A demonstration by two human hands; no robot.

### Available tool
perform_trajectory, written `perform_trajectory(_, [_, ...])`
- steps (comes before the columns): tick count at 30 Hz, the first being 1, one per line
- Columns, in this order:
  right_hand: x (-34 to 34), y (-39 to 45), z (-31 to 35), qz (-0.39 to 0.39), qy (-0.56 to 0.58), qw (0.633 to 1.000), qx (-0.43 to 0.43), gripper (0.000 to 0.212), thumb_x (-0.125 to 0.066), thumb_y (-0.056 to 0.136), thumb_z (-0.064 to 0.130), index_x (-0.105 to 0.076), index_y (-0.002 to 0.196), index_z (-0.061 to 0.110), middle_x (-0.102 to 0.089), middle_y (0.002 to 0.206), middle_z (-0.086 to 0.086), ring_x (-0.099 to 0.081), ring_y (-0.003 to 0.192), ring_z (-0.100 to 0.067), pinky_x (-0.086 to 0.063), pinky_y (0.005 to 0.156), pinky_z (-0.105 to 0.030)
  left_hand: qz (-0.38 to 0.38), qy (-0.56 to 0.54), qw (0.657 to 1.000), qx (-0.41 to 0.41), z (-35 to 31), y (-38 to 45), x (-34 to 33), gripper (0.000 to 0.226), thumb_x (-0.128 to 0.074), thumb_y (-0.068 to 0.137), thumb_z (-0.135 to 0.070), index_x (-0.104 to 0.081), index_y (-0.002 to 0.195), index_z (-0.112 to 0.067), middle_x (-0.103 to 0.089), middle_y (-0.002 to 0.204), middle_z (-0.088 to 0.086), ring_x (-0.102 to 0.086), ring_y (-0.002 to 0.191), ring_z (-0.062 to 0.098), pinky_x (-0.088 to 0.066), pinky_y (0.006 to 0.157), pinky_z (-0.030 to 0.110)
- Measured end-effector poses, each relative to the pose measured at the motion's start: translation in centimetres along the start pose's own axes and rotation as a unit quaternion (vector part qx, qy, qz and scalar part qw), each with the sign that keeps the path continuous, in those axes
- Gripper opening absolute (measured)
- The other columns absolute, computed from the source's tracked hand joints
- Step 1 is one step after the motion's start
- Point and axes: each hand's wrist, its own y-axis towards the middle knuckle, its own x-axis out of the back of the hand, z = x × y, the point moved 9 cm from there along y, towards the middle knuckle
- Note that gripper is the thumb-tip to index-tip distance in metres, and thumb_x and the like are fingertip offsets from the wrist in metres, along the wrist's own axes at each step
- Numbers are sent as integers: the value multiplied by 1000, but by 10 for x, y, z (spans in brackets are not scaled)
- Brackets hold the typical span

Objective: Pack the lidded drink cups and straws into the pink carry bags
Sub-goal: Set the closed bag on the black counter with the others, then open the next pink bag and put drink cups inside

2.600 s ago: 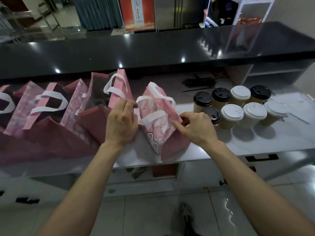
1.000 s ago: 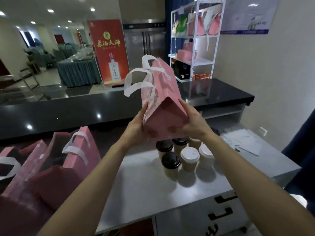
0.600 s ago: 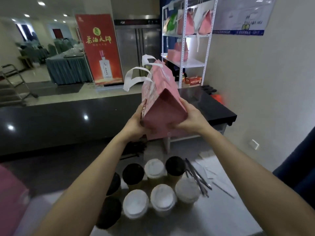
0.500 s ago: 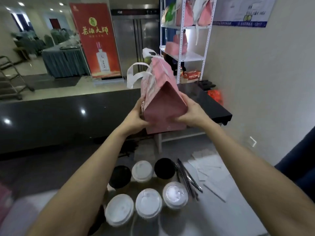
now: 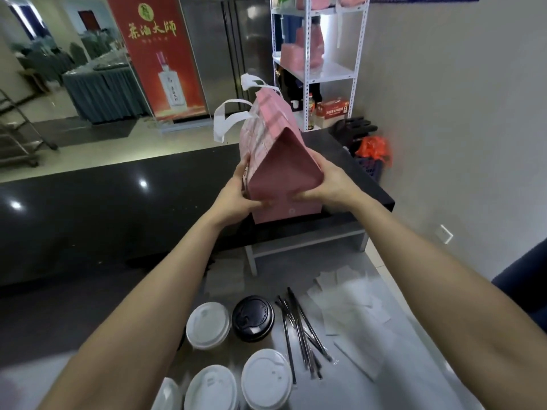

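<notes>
White lids (image 5: pixel 265 381) cap the cups nearest us at six o'clock, one black lid (image 5: pixel 252 317) behind them and dark straws (image 5: pixel 302 332) just beside, at five. Farther out at twelve we hold the pink bag (image 5: pixel 282 173) upright over the black counter (image 5: pixel 88 214), our left hand (image 5: pixel 236 196) and right hand (image 5: pixel 330 184) clamped on its opposite sides.

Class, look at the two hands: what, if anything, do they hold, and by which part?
Both hold one pink carry bag at its lower end, the left hand on its left side, the right hand on its right side.
</notes>
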Motion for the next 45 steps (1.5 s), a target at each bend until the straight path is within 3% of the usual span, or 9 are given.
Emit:
perform_trajectory(8, [2,-9,-1,21,0,999,-32,146,-101,49,64,-20,169,43,-61,143,19,-62,128,-7,-50,117,-41,1,16,1000,16,-1,-13,0,140,-104,72,-32,-7,170,-53,-49,162,-12,-69,126,7,-58,108,32])
perform_trajectory(11, [18,-24,3,5,-20,997,-79,158,-101,48,71,-11,172,33,-43,169,5,-46,152,-19,-39,126,-43,-4,47,998,30,-7,-28,10,144,-105,69,-39,-3,170,-52,-41,164,-14,-62,131,6,-55,105,24])
perform_trajectory(14, [46,-51,21,-46,-99,990,-91,136,-95,57,74,-30,168,30,-45,168,-2,-46,151,-24,-44,120,-45,-25,124,991,50,-9,-59,38,138,-102,69,-49,-11,172,-43,-25,179,-4,-49,150,19,-48,117,38])
perform_trajectory(17, [40,-85,53,-31,-154,985,-72,112,-88,66,77,-43,160,34,-59,155,1,-59,137,-21,-52,109,-43,-24,213,976,48,-5,-107,73,107,-96,80,-48,-35,167,-37,-37,172,-6,-48,152,18,-50,118,42])
perform_trajectory(22, [-72,-119,131,149,-226,963,18,95,-84,81,67,-45,161,35,-59,154,5,-58,137,-17,-51,105,-35,38,363,924,115,26,-200,129,83,-87,89,-52,-48,161,-35,-54,159,-8,-53,144,16,-48,118,37])
perform_trajectory(30, [-309,-142,243,296,-247,915,117,88,-79,91,61,-41,164,30,-50,162,4,-50,146,-22,-46,113,-38,25,396,898,191,104,-346,242,81,-80,93,-56,-46,162,-30,-52,161,-4,-52,145,19,-44,120,39])
perform_trajectory(35, [-438,-162,327,302,-229,916,128,84,-76,93,60,-43,163,28,-51,161,2,-49,146,-22,-46,114,-41,-26,388,902,188,157,-451,341,66,-81,95,-48,-57,154,-29,-61,151,-5,-60,135,19,-49,114,41])
perform_trajectory(40, [-550,-187,400,310,-200,922,113,74,-75,94,58,-50,157,30,-57,154,2,-57,137,-22,-52,107,-42,-164,363,910,111,171,-535,438,34,-86,89,-30,-76,122,-26,-70,101,-10,-69,86,13,-62,85,44])
perform_trajectory(45, [-611,-183,455,244,-129,957,92,57,-68,101,53,-57,150,27,-68,142,2,-67,122,-19,-58,102,-42,-255,410,859,169,198,-593,501,55,-70,87,-76,-66,109,-26,-66,102,-7,-61,96,17,-54,93,44])
